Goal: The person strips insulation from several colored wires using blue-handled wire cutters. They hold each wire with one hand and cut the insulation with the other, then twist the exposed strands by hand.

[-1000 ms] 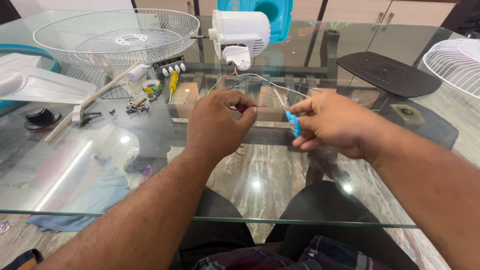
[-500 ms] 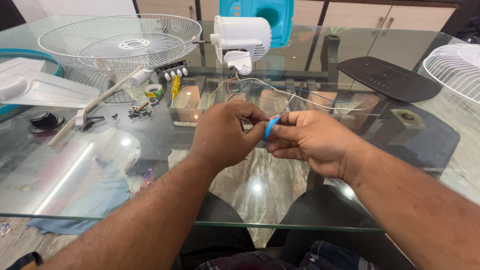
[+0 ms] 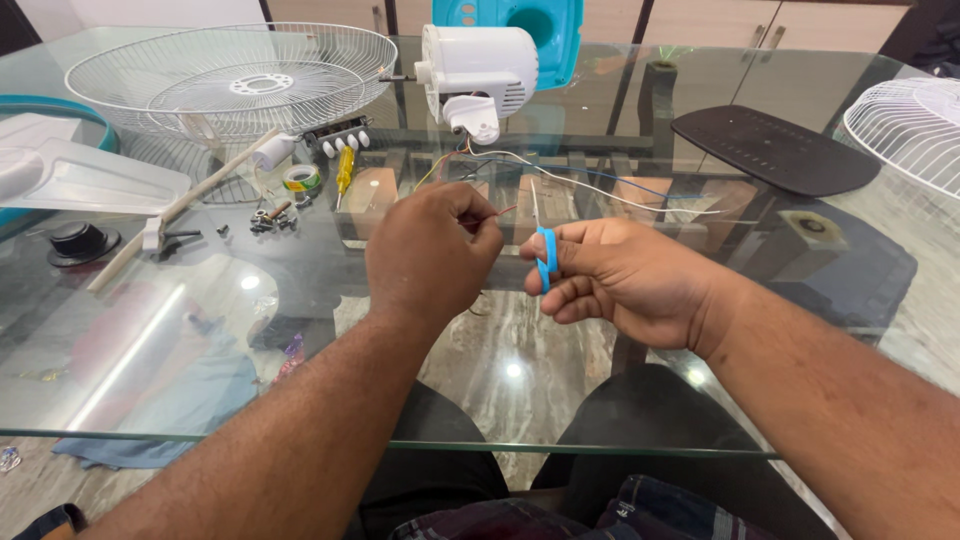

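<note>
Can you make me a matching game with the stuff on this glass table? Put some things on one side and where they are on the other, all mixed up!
Things:
1. blue-handled tool
2. red wire
3. white fan motor
4. black flat plate

Places:
A. standing at the far side of the table, in the middle
B. pinched in the left hand
C. lying on the table to the far right
D. held in the right hand

Pairs: 1-D, 2-B, 3-A, 4-C
</note>
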